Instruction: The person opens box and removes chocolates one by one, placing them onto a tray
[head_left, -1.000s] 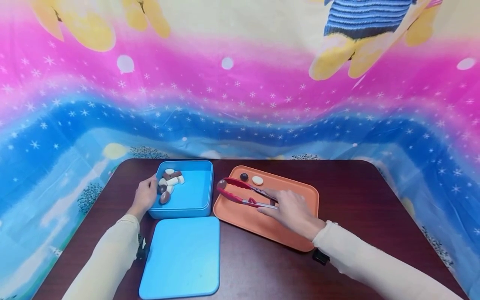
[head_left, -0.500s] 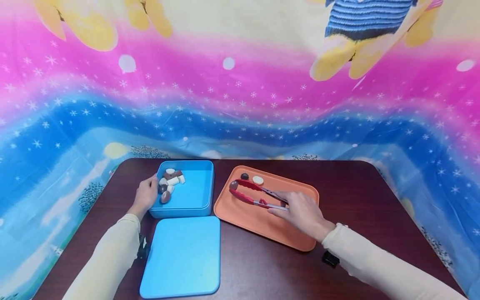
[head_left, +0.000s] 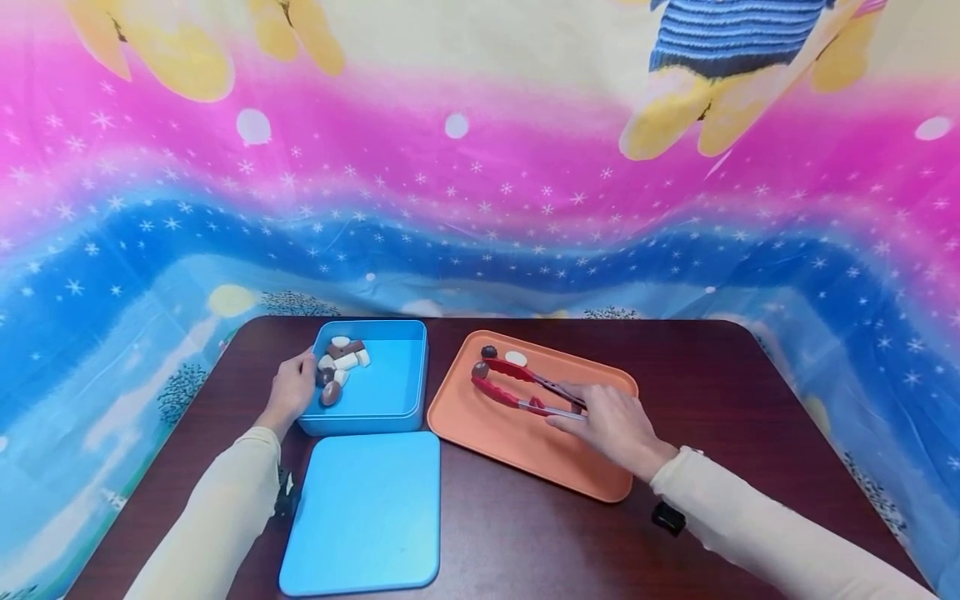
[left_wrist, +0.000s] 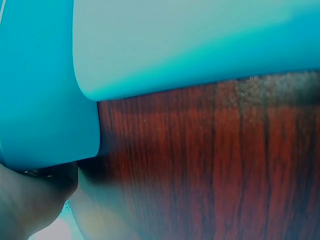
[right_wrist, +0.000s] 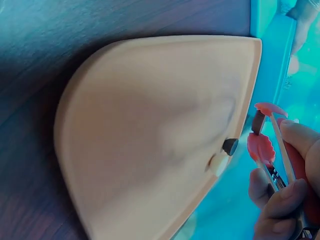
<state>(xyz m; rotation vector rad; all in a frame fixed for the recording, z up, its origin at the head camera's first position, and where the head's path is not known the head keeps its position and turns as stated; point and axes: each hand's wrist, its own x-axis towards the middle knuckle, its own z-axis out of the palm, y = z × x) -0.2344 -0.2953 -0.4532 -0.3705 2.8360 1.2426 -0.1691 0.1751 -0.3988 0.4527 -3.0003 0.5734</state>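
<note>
One blue lid lay nearest, at left on the dark table. Just beyond it, the left hand touched the left wall of the blue box; could not tell whether its fingers gripped. At right, the right hand held red-tipped tongs, squeezed so the tips pinched a brown piece over the left part of the orange tray; clearance unclear. Step judged: moving one piece by tongs; next move seemed to call for steady pressure until the piece had support. Farther off, a dark piece and a white piece lay near the tray's far edge. No brand, label or writing legible, patterned backdrop included.
</note>
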